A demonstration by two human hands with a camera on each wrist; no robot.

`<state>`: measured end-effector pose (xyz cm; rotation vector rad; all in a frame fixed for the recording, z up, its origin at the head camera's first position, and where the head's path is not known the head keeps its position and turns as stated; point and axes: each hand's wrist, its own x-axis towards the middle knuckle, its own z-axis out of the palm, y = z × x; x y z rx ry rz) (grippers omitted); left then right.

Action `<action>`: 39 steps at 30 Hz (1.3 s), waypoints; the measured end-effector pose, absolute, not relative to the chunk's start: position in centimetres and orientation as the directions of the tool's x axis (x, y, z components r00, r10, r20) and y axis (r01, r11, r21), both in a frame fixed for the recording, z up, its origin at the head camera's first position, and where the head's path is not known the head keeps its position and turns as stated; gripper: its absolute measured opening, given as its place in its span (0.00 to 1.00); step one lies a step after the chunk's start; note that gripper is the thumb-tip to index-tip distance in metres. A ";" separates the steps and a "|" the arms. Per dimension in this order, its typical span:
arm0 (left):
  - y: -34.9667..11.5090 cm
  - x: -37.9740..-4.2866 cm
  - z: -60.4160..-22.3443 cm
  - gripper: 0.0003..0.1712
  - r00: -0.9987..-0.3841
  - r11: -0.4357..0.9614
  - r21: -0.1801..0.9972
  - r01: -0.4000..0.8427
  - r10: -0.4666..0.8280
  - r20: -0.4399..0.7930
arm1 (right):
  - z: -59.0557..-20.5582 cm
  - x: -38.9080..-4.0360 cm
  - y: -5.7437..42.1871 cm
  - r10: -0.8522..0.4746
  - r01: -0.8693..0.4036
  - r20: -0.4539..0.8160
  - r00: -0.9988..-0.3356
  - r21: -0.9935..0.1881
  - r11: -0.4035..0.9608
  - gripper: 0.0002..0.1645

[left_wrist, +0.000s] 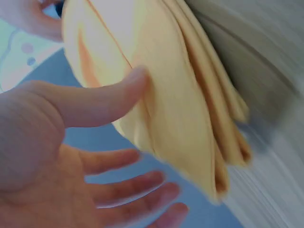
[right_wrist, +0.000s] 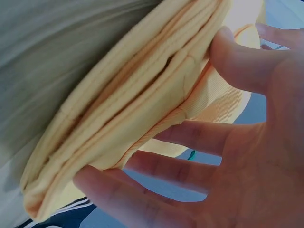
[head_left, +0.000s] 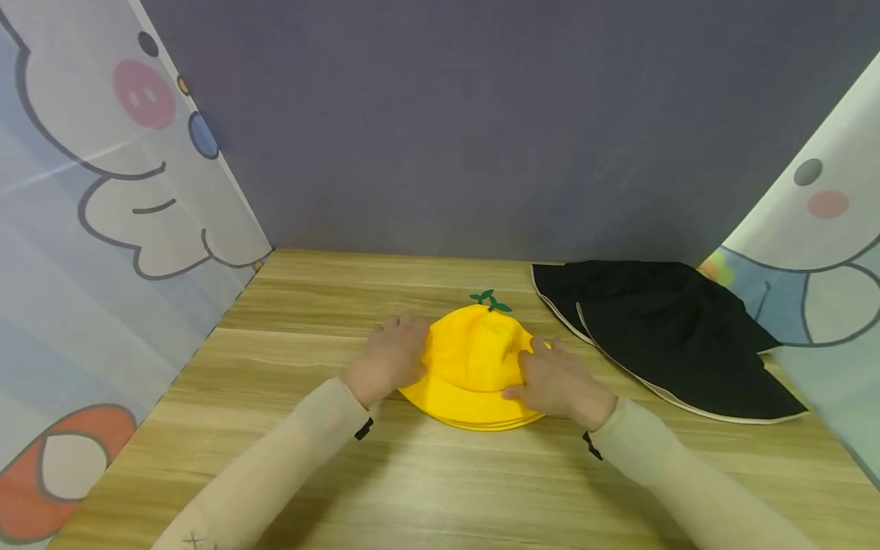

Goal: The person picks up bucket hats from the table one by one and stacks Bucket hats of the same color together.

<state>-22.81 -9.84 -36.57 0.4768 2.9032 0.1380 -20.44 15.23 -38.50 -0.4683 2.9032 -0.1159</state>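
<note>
Yellow bucket hats [head_left: 474, 355] lie nested in a stack on the wooden table, their layered brims showing at the front. Two green sprouts [head_left: 491, 299] stick up from the top. On the stack's left side is my left hand [head_left: 392, 355]. The left wrist view shows its thumb [left_wrist: 116, 97] against the yellow cloth, with the other fingers spread and extended beside it. My right hand [head_left: 560, 380] lies along the right side of the stack. In the right wrist view its thumb [right_wrist: 235, 54] touches the cloth near the brim, and its long, spread fingers reach along the brim's edge.
Black hats [head_left: 660, 328] with pale edging lie overlapping at the table's back right. A dark grey panel [head_left: 447, 130] rises behind the wooden table [head_left: 241, 367]. Cartoon-printed sheets [head_left: 76, 229] flank it on both sides.
</note>
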 end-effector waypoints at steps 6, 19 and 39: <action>-7.0 -20.5 -36.4 0.42 -0.887 0.888 -0.023 0.459 0.457 -0.067 | -38.4 -20.8 14.9 -0.346 -0.336 -0.196 -0.917 -0.081 0.938 0.36; -5.2 -21.3 -37.7 0.55 -0.896 0.914 -0.089 0.396 0.364 -0.256 | -38.4 -21.9 13.1 -0.353 -0.349 -0.184 -0.917 -0.056 0.935 0.34; -9.2 -23.9 -37.2 0.55 -0.919 0.978 0.049 0.204 0.208 -0.336 | -38.9 -24.5 9.8 -0.409 -0.396 -0.115 -0.905 -0.122 0.910 0.38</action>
